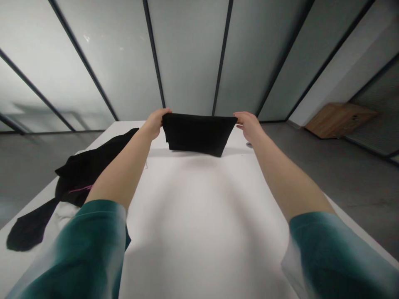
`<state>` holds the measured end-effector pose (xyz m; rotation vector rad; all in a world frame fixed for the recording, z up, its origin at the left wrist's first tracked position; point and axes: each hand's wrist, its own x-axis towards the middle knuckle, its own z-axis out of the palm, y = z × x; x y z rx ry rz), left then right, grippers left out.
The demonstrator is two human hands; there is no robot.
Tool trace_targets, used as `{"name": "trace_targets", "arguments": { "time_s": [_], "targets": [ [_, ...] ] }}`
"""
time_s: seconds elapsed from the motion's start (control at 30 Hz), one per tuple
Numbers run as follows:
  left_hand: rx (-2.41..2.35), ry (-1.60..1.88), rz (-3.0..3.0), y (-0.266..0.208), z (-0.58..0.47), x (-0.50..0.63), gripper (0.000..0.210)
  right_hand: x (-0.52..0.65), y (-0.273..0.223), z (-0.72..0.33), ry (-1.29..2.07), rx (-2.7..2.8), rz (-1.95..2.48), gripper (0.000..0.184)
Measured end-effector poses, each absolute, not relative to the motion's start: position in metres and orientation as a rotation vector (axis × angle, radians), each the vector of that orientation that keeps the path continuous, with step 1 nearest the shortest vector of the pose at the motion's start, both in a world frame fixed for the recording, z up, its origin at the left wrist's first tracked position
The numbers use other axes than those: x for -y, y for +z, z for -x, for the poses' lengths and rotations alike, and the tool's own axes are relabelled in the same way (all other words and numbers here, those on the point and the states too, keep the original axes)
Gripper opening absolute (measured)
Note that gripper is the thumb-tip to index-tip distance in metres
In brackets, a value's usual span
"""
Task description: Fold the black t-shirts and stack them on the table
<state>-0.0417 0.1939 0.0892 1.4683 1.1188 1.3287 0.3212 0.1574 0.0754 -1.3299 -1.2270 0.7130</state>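
A folded piece of black cloth [198,133], probably a garment whose kind I cannot make out, is stretched between my two hands near the far end of the white table [193,216]. My left hand [156,121] pinches its upper left corner. At the upper right corner my right hand [247,123] grips it between thumb and fingers. The cloth hangs down from its straight top edge, and its lower edge is at or just above the tabletop; I cannot tell whether it touches.
Heaped dark clothes [90,166] with a pink line lie along the table's left side, and white cloth [64,211] shows beneath them. A small grey object [249,145] sits by my right wrist. Behind the table stand frosted panels [190,54]; a wooden cabinet [338,119] is at the right.
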Motion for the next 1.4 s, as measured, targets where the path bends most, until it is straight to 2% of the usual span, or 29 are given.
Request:
{"name": "trace_targets", "arguments": {
  "time_s": [0.13, 0.23, 0.33, 0.47, 0.6, 0.73, 0.9, 1.17, 1.4],
  "targets": [
    [-1.113, 1.304, -1.603, 0.076, 0.057, -0.149, 0.039, -0.119, 0.054, -0.323, 0.579, 1.402, 1.334, 0.026],
    [-1.187, 1.078, -1.677, 0.032, 0.075, -0.098, 0.037, -0.066, 0.004, -0.325, 0.618, 1.546, 1.487, 0.033],
    [-1.303, 0.673, -1.676, -0.015, 0.091, -0.064, 0.043, -0.027, -0.043, -0.33, 0.802, 1.678, 1.664, 0.037],
    [-1.596, 0.639, -1.798, -0.046, 0.088, -0.063, 0.047, -0.024, -0.064, -0.335, 0.596, 1.687, 1.819, 0.033],
    [-1.712, 0.663, -2.132, -0.051, 0.062, -0.075, 0.055, -0.044, -0.062, -0.32, 0.347, 1.766, 1.762, 0.036],
    [-1.751, 0.551, -2.339, -0.065, 0.047, -0.074, 0.051, -0.047, -0.079, -0.302, 0.176, 2.035, 1.635, 0.041],
    [-1.714, 0.434, -2.451, -0.078, 0.052, -0.07, 0.052, -0.047, -0.102, -0.305, 0.117, 2.19, 1.633, 0.038],
    [-1.476, 0.254, -2.714, -0.068, 0.043, -0.06, 0.043, -0.05, -0.107, -0.31, 0.033, 2.108, 1.512, 0.035],
    [-1.944, 0.267, -2.541, -0.059, 0.03, -0.057, 0.043, -0.049, -0.108, -0.31, -0.001, 2.063, 1.521, 0.032]
  ]
}}
